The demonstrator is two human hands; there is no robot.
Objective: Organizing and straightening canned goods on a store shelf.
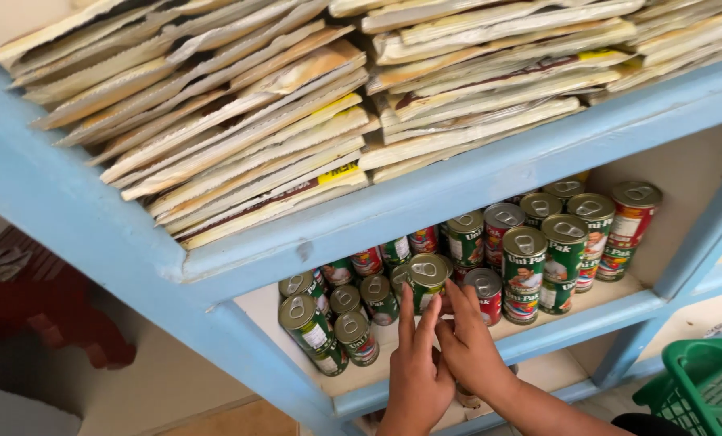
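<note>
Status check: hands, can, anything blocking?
Both hands on one green can: left hand fingers up its front, right hand beside it. Can sits tilted on shelf. Other cans crowd both sides.

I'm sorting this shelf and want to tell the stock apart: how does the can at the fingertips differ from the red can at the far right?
The can at the fingertips has a green label; the red can at the far right has a red one. The green can sits tilted with both hands, left hand and right hand, touching it; the red can stands upright on another can, untouched. Both have silver pull-tab lids.
</note>
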